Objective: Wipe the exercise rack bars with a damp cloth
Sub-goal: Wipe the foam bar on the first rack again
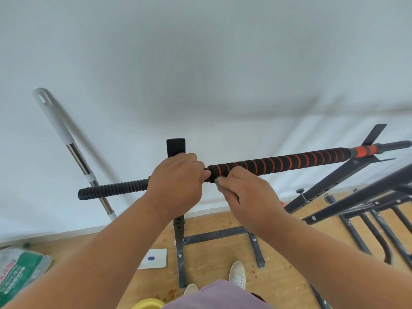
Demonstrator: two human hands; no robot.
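The exercise rack's top bar (278, 162) runs from lower left to upper right, wrapped in black foam with a red spiral. Its left end (111, 190) is ribbed black. My left hand (178, 181) is curled over the bar at the rack's upright post (176, 147). My right hand (245, 190) sits just to its right, fingers pinching a small dark grey cloth (219, 182) against the foam's left end. Most of the cloth is hidden in my fingers.
A mop handle (73, 148) leans on the white wall at the left. The rack's black frame (334, 186) and base bars (214, 235) spread over the wooden floor. A green bag (20, 270), a white card (153, 258) and a yellow bowl (148, 304) lie below.
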